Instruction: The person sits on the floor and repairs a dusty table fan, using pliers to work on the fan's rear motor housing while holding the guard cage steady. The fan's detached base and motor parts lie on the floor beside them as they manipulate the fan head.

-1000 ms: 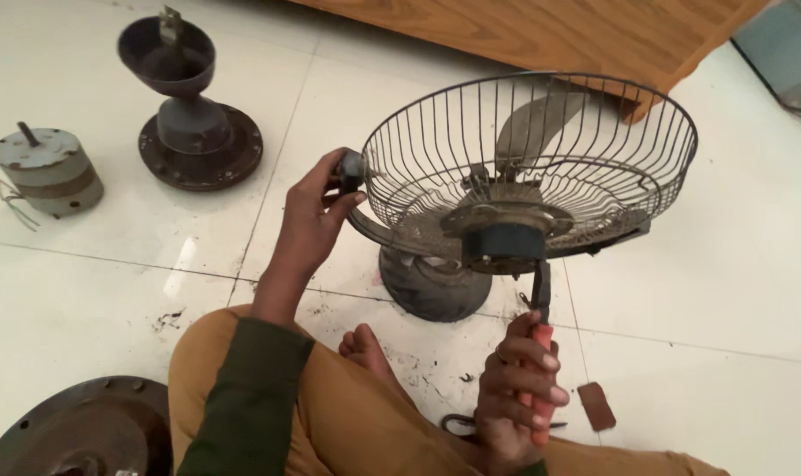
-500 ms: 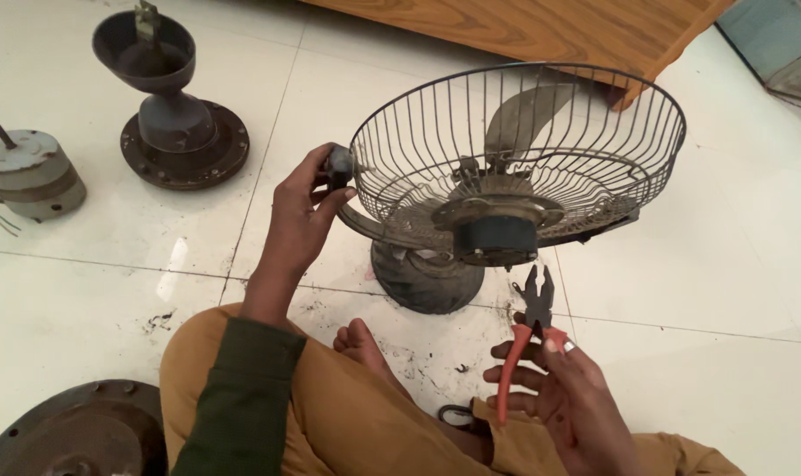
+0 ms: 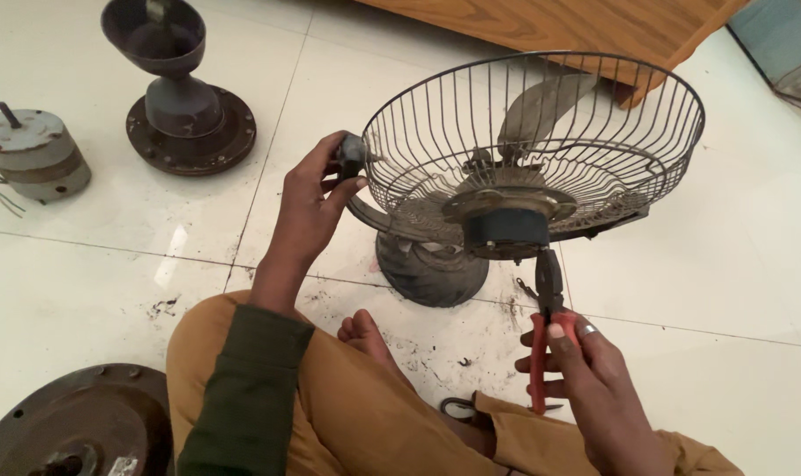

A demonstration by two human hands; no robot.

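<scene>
A: Right hand (image 3: 585, 370) grip closed on red-handled pliers (image 3: 546, 330), nose up under the fan's motor hub (image 3: 506, 231).
B: Left hand (image 3: 316, 198) grip clasps the dark knob (image 3: 351, 156), 9 o'clock of the wire cage (image 3: 541, 141). Fan stands on floor (image 3: 700, 291).

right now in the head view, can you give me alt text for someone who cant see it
A person seated on a white tiled floor steadies a table fan's wire cage with the left hand, while the right hand holds red-handled pliers up to the dark motor housing. Other motor parts, a grey cylinder and a dark bell-shaped stand, sit on the floor to the left.
</scene>
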